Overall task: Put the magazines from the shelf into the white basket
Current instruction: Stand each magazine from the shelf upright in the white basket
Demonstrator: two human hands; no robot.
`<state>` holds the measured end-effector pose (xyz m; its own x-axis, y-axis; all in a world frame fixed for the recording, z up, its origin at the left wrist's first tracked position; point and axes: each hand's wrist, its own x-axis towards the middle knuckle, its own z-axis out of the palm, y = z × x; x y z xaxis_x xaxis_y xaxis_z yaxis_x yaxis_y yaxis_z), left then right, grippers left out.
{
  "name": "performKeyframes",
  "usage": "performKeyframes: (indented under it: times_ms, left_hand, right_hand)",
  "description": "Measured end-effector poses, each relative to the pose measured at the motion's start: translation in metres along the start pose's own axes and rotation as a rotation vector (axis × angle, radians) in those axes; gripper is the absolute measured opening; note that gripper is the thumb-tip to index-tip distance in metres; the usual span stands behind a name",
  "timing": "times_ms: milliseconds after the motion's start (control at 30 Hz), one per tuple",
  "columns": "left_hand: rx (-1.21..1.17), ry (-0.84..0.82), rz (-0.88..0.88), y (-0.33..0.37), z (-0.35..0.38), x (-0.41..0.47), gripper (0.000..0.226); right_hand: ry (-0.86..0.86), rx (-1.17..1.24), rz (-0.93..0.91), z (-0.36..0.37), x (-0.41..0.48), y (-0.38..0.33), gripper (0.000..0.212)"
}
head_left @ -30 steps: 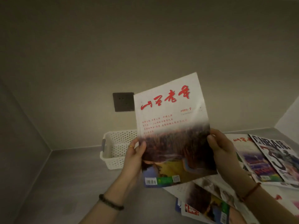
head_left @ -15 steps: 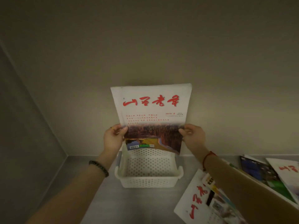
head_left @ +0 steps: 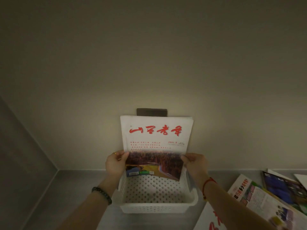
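Observation:
I hold a white magazine [head_left: 156, 138] with red calligraphy upright over the white perforated basket [head_left: 157, 208]. Its lower edge dips into the far end of the basket. My left hand [head_left: 115, 165] grips the magazine's left edge and my right hand [head_left: 195, 164] grips its right edge. The basket's perforated bottom shows below the magazine. Several more magazines [head_left: 259, 198] lie spread flat on the grey shelf [head_left: 74, 196] to the right of the basket.
A dark wall socket plate [head_left: 151, 112] sits on the back wall, half hidden behind the magazine. A grey side wall [head_left: 21, 155] closes the shelf on the left. Bare shelf surface lies left of the basket.
The magazine has swung from tilted in front of me to upright over the basket and has come down so its lower edge enters the basket. Both hands kept their grip.

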<state>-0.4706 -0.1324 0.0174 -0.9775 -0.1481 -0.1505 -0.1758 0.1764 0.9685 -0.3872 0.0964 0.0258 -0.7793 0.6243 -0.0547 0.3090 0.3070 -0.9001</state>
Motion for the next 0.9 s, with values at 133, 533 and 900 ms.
performKeyframes:
  times_ms: [133,533,900]
  left_hand:
    - [0.072,0.039,0.007,0.002,0.000,-0.005,0.036]
    - [-0.044,-0.102,0.033,0.014,-0.008,-0.095,0.026]
    - [-0.113,-0.381,-0.187,0.003,0.094,-0.235,0.028]
  right_hand:
    - [-0.008,0.070,0.039,0.003,0.002,0.000,0.012]
    - [-0.044,-0.051,0.020,-0.118,-0.069,0.051,0.023]
    - [-0.094,-0.388,0.159,-0.251,-0.124,0.148,0.048]
